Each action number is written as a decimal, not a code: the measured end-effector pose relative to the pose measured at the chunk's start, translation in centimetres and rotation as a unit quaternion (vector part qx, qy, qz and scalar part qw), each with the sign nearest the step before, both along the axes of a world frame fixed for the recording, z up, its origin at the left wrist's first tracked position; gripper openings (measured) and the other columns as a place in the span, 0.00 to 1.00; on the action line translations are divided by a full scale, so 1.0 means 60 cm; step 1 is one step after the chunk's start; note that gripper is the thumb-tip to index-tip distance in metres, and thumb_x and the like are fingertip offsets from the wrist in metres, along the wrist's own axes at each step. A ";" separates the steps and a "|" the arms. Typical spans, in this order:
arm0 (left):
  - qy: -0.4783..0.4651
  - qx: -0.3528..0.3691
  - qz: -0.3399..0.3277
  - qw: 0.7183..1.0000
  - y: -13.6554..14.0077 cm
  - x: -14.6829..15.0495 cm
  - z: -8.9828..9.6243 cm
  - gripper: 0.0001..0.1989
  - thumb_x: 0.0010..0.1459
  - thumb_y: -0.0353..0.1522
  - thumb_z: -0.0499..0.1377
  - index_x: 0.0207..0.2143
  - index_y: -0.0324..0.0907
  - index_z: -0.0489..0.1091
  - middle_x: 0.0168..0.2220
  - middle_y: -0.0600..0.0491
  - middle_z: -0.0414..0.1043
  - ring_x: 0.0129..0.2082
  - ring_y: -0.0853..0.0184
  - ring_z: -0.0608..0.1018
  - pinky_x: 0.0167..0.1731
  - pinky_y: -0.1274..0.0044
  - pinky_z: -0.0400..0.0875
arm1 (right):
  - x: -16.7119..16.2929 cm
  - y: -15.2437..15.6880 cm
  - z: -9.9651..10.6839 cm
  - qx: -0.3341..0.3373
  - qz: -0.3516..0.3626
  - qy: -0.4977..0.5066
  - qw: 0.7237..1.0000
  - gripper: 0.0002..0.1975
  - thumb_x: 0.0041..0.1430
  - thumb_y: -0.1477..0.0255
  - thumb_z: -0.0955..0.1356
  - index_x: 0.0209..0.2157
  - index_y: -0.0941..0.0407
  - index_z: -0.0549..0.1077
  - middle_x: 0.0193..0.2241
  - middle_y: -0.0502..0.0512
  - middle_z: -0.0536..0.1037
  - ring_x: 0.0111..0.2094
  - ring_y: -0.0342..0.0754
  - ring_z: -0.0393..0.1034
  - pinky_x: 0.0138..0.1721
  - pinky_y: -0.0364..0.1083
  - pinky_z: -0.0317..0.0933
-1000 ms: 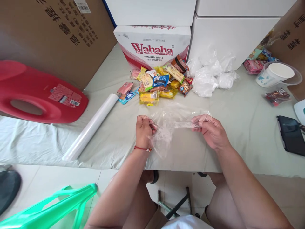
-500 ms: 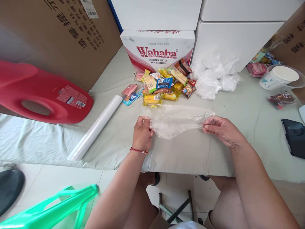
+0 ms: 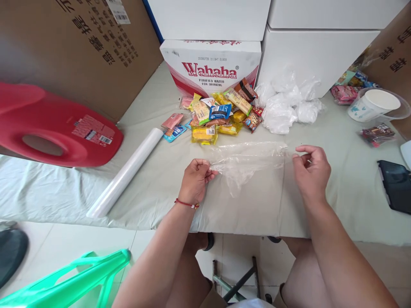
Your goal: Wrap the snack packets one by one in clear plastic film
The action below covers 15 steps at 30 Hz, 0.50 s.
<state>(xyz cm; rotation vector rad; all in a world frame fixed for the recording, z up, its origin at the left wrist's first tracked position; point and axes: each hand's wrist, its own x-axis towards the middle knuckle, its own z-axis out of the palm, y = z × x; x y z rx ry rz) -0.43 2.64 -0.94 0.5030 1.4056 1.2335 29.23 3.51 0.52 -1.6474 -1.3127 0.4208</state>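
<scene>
A clear plastic bag [image 3: 247, 164] stretches low over the cloth-covered table. Its left end is pinched in my left hand [image 3: 195, 179], which wears a red cord bracelet. My right hand [image 3: 312, 171] is just off the bag's right end, thumb and index finger apart, the other fingers curled, with nothing seen between them. Behind the bag lies a pile of wrapped snacks [image 3: 221, 112], among them yellow, blue and brown packets. To the pile's right sit several crumpled clear plastic bags [image 3: 285, 109].
A white plastic roll [image 3: 126, 171] and a red jug [image 3: 61, 128] lie on the left. Behind the snacks stands a Wahaha carton [image 3: 210, 64]. On the right are a paper cup [image 3: 374, 105] and a black phone [image 3: 395, 185]. A green stool [image 3: 73, 278] stands on the floor.
My right hand has let go of the bag's right end and moved a little to the right, its thumb and finger parting. My left hand still holds the other end.
</scene>
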 end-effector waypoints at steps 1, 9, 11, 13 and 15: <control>-0.001 0.003 -0.001 1.000 0.000 0.003 0.000 0.15 0.50 0.35 0.71 0.32 0.41 0.67 0.24 0.59 0.70 0.25 0.71 0.79 0.25 0.82 0.71 | -0.012 -0.009 0.004 0.049 0.028 -0.024 0.998 0.04 0.62 0.71 0.68 0.39 0.50 0.75 0.41 0.57 0.76 0.31 0.48 0.67 0.35 0.51 0.63; -0.004 0.011 -0.035 0.999 -0.003 0.018 0.003 0.17 0.46 0.35 0.72 0.31 0.40 0.67 0.27 0.60 0.71 0.24 0.74 0.78 0.25 0.83 0.69 | -0.099 -0.025 -0.020 -0.024 0.370 -0.008 0.929 0.30 0.63 0.72 0.68 0.66 0.44 0.63 0.58 0.57 0.73 0.28 0.44 0.65 0.35 0.49 0.68; -0.011 0.007 -0.041 0.999 -0.005 0.018 0.005 0.18 0.46 0.36 0.72 0.31 0.41 0.67 0.27 0.60 0.70 0.24 0.74 0.78 0.24 0.84 0.69 | -0.099 -0.019 -0.023 -0.034 0.378 0.014 0.925 0.19 0.65 0.71 0.66 0.57 0.46 0.73 0.46 0.54 0.78 0.31 0.45 0.68 0.36 0.48 0.67; -0.020 0.001 -0.038 0.999 -0.006 0.015 0.006 0.18 0.46 0.36 0.72 0.32 0.41 0.66 0.28 0.60 0.70 0.25 0.74 0.79 0.24 0.84 0.69 | -0.087 -0.014 -0.020 -0.039 0.368 0.038 0.928 0.09 0.66 0.69 0.67 0.44 0.48 0.80 0.39 0.53 0.78 0.34 0.47 0.72 0.36 0.47 0.67; -0.030 -0.001 -0.031 0.999 -0.006 0.010 0.005 0.17 0.48 0.35 0.71 0.32 0.42 0.64 0.28 0.61 0.70 0.27 0.73 0.80 0.25 0.83 0.70 | -0.067 -0.012 -0.014 -0.045 0.360 0.068 0.929 0.07 0.65 0.68 0.69 0.37 0.49 0.81 0.37 0.53 0.78 0.37 0.48 0.73 0.37 0.47 0.67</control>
